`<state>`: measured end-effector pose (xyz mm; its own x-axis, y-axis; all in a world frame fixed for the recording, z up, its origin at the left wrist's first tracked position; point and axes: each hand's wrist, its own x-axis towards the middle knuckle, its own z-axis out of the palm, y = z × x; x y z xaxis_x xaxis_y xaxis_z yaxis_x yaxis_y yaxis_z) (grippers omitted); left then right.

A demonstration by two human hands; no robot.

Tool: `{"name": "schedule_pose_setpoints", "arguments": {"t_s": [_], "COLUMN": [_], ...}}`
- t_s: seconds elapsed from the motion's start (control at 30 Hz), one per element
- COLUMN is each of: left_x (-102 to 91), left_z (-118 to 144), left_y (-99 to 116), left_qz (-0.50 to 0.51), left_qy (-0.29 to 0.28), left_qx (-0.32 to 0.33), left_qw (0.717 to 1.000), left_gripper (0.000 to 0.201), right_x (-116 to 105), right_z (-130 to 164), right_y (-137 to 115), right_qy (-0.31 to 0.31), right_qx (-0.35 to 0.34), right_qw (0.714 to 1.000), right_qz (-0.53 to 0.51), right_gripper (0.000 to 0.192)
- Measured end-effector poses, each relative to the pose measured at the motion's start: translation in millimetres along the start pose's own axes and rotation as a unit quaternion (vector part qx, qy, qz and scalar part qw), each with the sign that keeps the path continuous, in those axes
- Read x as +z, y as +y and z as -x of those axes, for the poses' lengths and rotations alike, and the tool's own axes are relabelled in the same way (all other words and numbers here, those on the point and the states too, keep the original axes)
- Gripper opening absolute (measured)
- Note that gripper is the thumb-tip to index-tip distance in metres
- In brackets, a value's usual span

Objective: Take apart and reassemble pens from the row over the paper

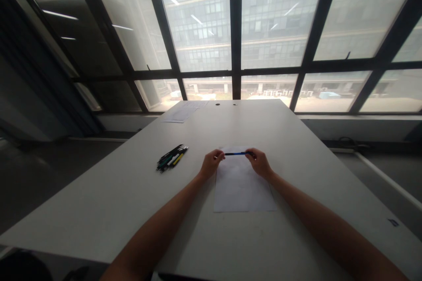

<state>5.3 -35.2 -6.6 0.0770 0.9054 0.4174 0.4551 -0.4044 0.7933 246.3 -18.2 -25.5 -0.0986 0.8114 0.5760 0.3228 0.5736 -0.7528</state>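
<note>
A slim blue and black pen (235,153) lies level between my two hands, above the far end of a white sheet of paper (244,189). My left hand (212,162) pinches its left end. On the other end, the fingers of my right hand (259,161) are closed. Whether the pen touches the paper I cannot tell. To the left of my left hand, a bunch of pens (171,158) lies on the table, mostly dark, with a yellow one and a white one among them.
The white table (115,197) stretches away toward large framed windows (235,30). More printed sheets (181,112) lie at its far left corner. Two small dark spots show near the far edge. A small dark mark (393,222) is near the right edge.
</note>
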Motion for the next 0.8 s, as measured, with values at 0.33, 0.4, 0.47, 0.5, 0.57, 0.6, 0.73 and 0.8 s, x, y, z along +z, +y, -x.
{"name": "schedule_pose_setpoints", "arguments": {"t_s": [0.33, 0.4, 0.47, 0.5, 0.57, 0.6, 0.73, 0.8], "left_x": [1.2, 1.2, 1.3, 1.4, 1.6, 1.7, 0.8, 0.3], "left_z": [-0.2, 0.4, 0.5, 0.3, 0.0, -0.2, -0.3, -0.1], "left_y": [-6.2, -5.7, -4.7, -4.2, -3.3, -2.9, -0.6, 0.0], "left_qz": [0.026, 0.019, 0.010, 0.006, 0.000, 0.000, 0.007, 0.008], "left_qy": [0.003, 0.004, 0.008, 0.011, 0.012, 0.010, -0.013, -0.020], "left_qx": [0.006, 0.012, 0.011, 0.010, 0.006, 0.005, -0.001, -0.001], "left_qw": [1.000, 1.000, 1.000, 1.000, 1.000, 1.000, 1.000, 1.000], "left_gripper": [0.034, 0.028, 0.024, 0.023, 0.024, 0.025, 0.034, 0.037], "right_x": [0.0, -0.3, -0.6, -0.8, -1.2, -1.3, -1.5, -1.3], "right_z": [0.2, 0.0, -0.1, -0.1, 0.0, 0.0, -0.1, -0.1], "right_y": [1.7, 0.7, -0.1, -0.6, -1.7, -2.3, -3.7, -3.1], "right_qy": [-0.001, -0.002, -0.002, -0.002, -0.001, -0.001, 0.001, 0.000], "right_qx": [0.004, 0.004, 0.003, 0.002, 0.002, 0.002, 0.000, 0.000], "right_qw": [1.000, 1.000, 1.000, 1.000, 1.000, 1.000, 1.000, 1.000], "right_qz": [0.003, 0.004, 0.004, 0.004, 0.006, 0.007, 0.008, 0.007], "right_gripper": [0.019, 0.020, 0.020, 0.020, 0.020, 0.020, 0.019, 0.019]}}
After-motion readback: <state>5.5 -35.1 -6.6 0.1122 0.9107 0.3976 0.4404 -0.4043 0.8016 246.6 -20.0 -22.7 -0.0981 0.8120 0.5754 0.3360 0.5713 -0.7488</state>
